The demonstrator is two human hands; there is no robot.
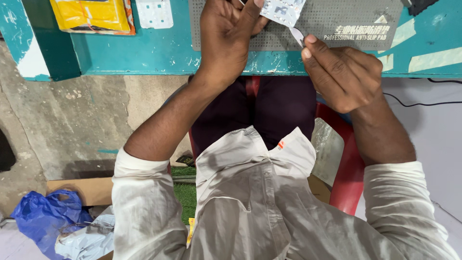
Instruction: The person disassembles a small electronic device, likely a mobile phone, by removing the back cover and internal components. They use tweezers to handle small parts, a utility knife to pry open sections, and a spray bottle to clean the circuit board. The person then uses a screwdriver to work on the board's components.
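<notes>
Overhead, the left hand (230, 36) grips a small white sheet (284, 10) with closed fingers; the right hand (344, 72) pinches its peeling strip (297, 34) above the teal worktop (144, 53).

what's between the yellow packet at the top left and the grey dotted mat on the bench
In the head view, a small white square piece with pale dots lies on the teal bench between the yellow packet and the grey dotted mat, apart from both.

Both hands are up over the counter (144, 55)'s near edge; the left hand (228, 33) holds a small sheet (284, 10) above the perforated mat (337, 21); the right hand (344, 72) sits just right of it, fingers (308, 45) pinching its tab (297, 34); a padded packet (91, 15) lies far left on the counter; a plastic bag (43, 216) is on the floor, lower left.
</notes>
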